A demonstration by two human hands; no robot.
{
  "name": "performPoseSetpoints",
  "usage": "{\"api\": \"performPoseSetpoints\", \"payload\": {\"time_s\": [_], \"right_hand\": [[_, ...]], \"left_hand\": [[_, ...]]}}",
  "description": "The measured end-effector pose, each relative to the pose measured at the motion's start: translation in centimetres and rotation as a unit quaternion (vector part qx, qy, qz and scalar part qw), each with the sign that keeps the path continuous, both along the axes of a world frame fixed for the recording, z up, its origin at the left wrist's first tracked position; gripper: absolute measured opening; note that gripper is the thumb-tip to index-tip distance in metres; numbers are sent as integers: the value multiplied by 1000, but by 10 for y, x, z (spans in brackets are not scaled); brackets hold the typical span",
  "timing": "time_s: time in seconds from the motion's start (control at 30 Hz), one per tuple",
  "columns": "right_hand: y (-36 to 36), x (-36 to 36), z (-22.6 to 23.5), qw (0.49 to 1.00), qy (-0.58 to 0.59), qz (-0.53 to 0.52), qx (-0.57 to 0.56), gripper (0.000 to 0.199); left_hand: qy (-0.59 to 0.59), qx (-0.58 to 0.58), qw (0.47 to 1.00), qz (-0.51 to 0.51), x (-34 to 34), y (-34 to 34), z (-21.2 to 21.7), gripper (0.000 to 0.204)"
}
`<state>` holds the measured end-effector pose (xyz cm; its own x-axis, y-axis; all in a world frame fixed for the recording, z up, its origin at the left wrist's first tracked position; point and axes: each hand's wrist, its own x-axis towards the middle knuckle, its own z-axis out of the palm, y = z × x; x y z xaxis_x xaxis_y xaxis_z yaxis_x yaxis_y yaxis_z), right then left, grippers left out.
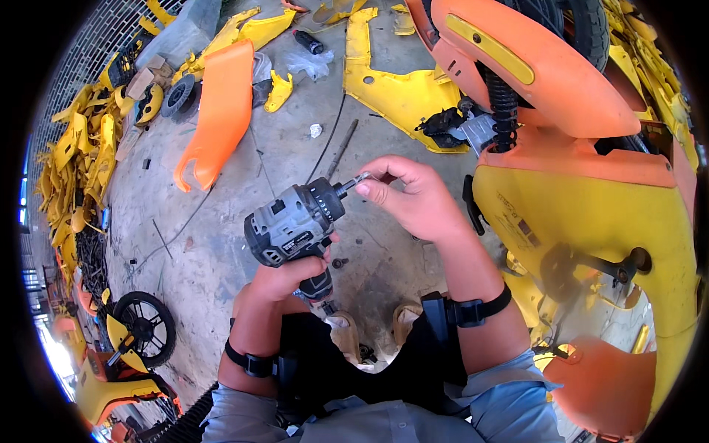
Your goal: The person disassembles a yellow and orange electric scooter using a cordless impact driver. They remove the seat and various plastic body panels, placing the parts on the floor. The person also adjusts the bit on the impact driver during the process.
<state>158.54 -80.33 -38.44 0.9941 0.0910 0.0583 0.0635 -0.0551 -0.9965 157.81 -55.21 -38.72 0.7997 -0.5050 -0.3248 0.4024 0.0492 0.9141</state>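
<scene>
A grey and black cordless drill is in my left hand, whose fingers wrap round the grip below the body. Its chuck points away from me and to the right. Out of the chuck comes a slim metal bit. My right hand pinches the tip of this bit between thumb and forefinger. Whether a small screw sits at the tip too, I cannot make out.
To the right stands a scooter with a yellow body panel and an orange fender. On the concrete floor lie an orange panel, a yellow panel and a black bottle. Yellow parts pile up left, above a wheel.
</scene>
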Motion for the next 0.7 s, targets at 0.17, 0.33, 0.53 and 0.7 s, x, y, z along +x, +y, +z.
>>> {"api": "performPoseSetpoints", "payload": {"time_s": [0.17,0.33,0.53,0.7], "right_hand": [[-7,-4,0,1000,20,-16,15,18],[-9,-7,-2,996,60,-15,63,19],[-10,-3,-9,990,98,-17,95,20],[-10,-3,-11,986,100,-27,129,18]], "left_hand": [[-33,12,999,-22,3,-5,-3,44],[-120,96,988,-33,2,-10,-5,34],[-263,174,948,-40,-4,0,-19,37],[-255,166,951,-46,-5,-1,-14,38]]}}
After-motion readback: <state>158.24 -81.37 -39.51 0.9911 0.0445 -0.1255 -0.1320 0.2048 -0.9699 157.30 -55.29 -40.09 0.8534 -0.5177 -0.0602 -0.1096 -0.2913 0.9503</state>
